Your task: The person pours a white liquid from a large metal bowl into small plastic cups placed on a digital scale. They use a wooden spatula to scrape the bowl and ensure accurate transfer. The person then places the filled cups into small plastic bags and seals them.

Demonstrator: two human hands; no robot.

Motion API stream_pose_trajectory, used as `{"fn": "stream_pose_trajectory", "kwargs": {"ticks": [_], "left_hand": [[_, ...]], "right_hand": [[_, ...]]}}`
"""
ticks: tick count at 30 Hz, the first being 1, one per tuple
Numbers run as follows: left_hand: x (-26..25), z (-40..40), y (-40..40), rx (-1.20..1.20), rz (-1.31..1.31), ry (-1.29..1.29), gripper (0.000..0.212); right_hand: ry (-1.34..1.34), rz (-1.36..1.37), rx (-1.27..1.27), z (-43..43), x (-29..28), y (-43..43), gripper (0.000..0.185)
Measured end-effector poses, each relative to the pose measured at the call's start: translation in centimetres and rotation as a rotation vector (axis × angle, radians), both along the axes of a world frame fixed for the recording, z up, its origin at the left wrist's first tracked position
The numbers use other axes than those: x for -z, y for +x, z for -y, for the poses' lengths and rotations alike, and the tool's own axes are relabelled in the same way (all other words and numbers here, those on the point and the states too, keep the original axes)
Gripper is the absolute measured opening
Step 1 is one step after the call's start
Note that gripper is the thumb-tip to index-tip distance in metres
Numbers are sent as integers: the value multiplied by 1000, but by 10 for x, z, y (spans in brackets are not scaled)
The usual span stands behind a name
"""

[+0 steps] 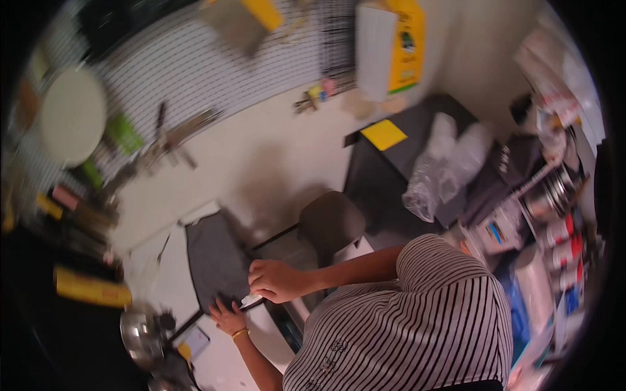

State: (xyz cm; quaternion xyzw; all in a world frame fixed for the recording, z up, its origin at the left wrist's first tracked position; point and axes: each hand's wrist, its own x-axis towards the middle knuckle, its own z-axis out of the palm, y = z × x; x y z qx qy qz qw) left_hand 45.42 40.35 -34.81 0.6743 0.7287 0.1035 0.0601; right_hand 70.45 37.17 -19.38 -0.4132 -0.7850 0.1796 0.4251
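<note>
My right hand (276, 281) is closed around a small white object (250, 299), mostly hidden by the fingers; its kind cannot be told. Below it in the picture, my left hand (228, 317), with a gold-coloured bracelet (240, 334) at the wrist, has its fingers spread at the lower edge of a dark grey cloth (215, 259). This cloth lies on a white tabletop (264, 332). The white object is just beside the left thumb, near the cloth's edge.
Steel pots (142, 332) stand on the left. Farther off are a dark rounded chair back (331, 222), clear plastic bags (447, 166) and a yellow sheet (384, 135) on a dark surface. Red-lidded jars (562, 254) crowd the right. Utensils (168, 141) hang on a wall grid.
</note>
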Motion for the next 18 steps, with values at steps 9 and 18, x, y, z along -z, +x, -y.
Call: {"fn": "stream_pose_trajectory", "kwargs": {"ticks": [9,18], "left_hand": [[18,-59,15,123,153,183,27],[-152,-56,85,474,675,325,52]], "right_hand": [[59,92,439,-55,-5,124,12],[-97,-111,132,-98,32,47,9]]}}
